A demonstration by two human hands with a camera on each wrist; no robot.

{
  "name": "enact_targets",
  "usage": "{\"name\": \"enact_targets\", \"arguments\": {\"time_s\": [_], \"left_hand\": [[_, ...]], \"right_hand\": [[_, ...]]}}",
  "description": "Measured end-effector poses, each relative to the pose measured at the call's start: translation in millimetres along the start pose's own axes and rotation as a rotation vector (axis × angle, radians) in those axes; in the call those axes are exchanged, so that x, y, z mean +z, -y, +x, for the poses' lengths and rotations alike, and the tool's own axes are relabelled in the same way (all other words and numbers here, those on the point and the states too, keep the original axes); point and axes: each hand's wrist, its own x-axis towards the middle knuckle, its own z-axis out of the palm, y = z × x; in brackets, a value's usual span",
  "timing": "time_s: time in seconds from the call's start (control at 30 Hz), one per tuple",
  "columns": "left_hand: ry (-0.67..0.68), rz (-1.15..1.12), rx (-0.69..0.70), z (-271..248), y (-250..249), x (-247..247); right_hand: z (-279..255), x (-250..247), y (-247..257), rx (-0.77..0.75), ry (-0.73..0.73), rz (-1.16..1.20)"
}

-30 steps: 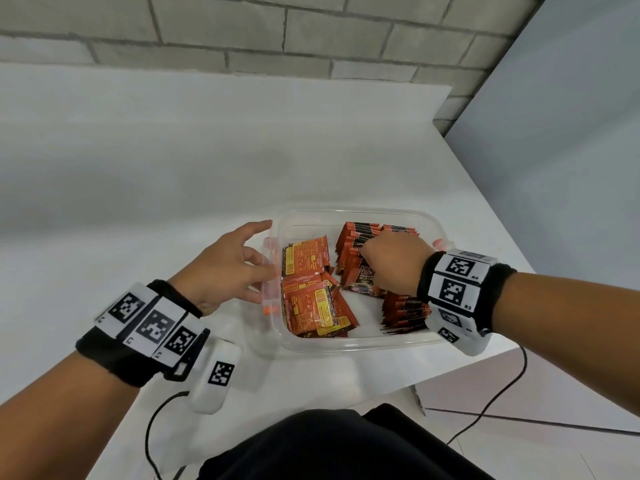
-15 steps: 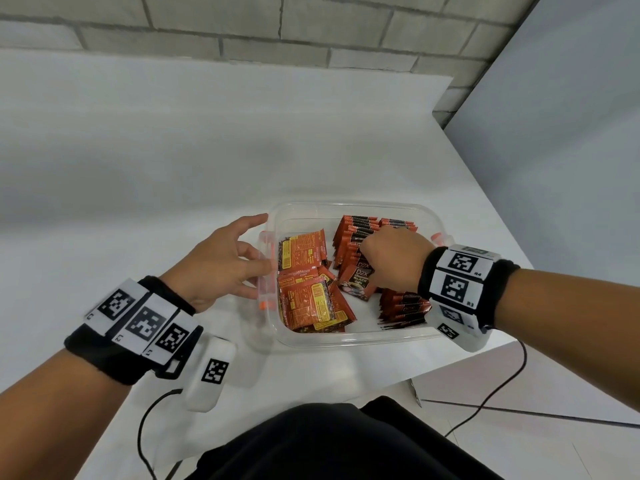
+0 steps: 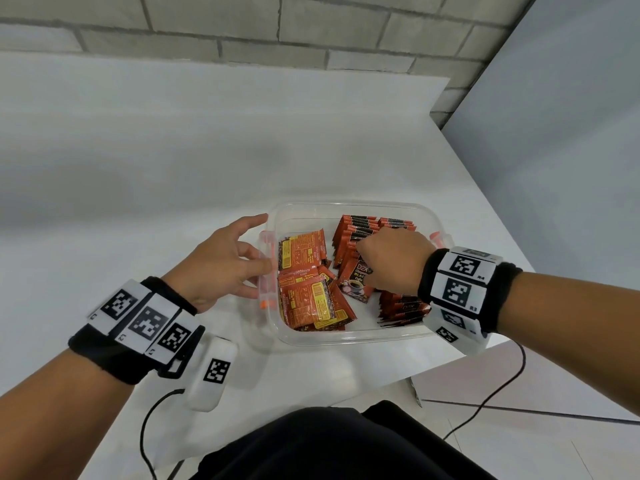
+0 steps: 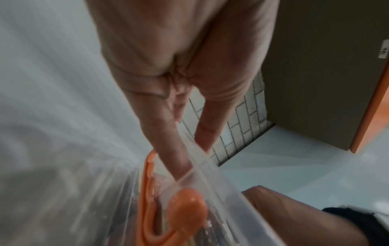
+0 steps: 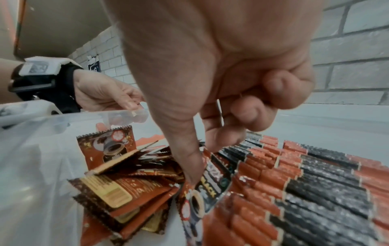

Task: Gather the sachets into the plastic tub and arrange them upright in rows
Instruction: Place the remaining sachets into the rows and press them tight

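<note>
A clear plastic tub (image 3: 346, 341) stands near the table's front edge. Along its right side, red-and-black sachets stand upright in rows (image 3: 360, 226), also seen close up (image 5: 305, 174). Several loose sachets (image 3: 304, 296) lie flat in a heap on the left. My right hand (image 3: 367, 258) is inside the tub. Thumb and forefinger pinch one printed sachet (image 5: 210, 191) that leans against the rows. My left hand (image 3: 242, 261) is outside, its straight fingers (image 4: 166, 141) touching the tub's left wall by the orange handle clip (image 4: 185, 208).
The white table's edge (image 3: 485, 355) runs just right of and in front of the tub. A grey panel (image 3: 571, 133) stands at the right and a brick wall (image 3: 311, 46) behind. Bare tabletop stretches left and behind the tub. Cables hang from both wrists.
Almost nothing. My right hand keeps its pinch on the printed sachet at the rows, shifted only slightly. My left hand stays at the tub's left wall.
</note>
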Motion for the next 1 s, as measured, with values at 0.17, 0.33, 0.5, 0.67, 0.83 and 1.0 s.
{"name": "enact_targets", "arguments": {"time_s": [0.17,0.33,0.5,0.67,0.83,1.0], "left_hand": [[0.000,-0.003,0.003,0,0,0],[0.005,-0.004,0.009,1,1,0],[0.011,-0.019,0.016,1,3,-1],[0.016,-0.032,0.020,1,4,-2],[0.017,-0.038,0.022,2,4,-1],[0.019,-0.044,0.024,3,5,-2]], "right_hand": [[2,6,12,-0.039,0.210,0.215],[13,15,19,-0.016,0.348,0.260],[17,12,23,0.079,0.468,0.268],[15,9,24,0.110,0.491,0.289],[12,11,24,0.111,0.392,0.284],[11,8,26,0.103,0.472,0.240]]}}
